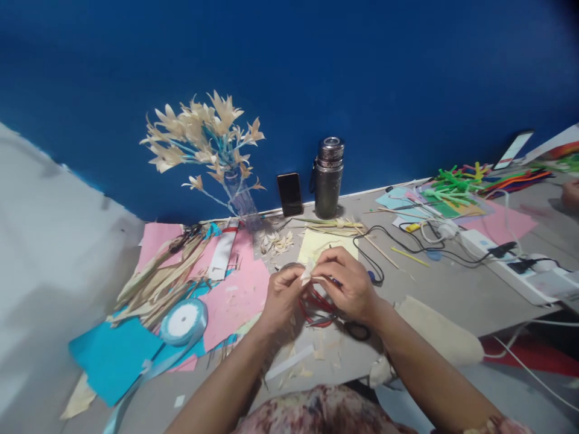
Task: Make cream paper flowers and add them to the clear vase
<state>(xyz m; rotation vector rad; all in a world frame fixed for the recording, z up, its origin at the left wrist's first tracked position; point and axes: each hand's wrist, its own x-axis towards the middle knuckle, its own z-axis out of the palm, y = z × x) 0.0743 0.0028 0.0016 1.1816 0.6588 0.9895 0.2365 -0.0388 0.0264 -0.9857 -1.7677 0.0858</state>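
A small pale petal piece, like the dried husk flowers, is pinched between both hands over the table. My left hand has its thumb and fingers closed on the left side of it. From the right, my right hand grips it with thumb and bent fingertips. Under the hands lie scissors with dark handles and a red-rimmed round object, both partly covered. Behind my hands is a yellow paper sheet. Cut husk petals lie in a small heap beyond my left hand.
A vase of husk flowers, a phone and a thermos stand along the blue wall. Husk strips, coloured paper and a ribbon roll are at left. A power strip, cords and pipe cleaners lie right.
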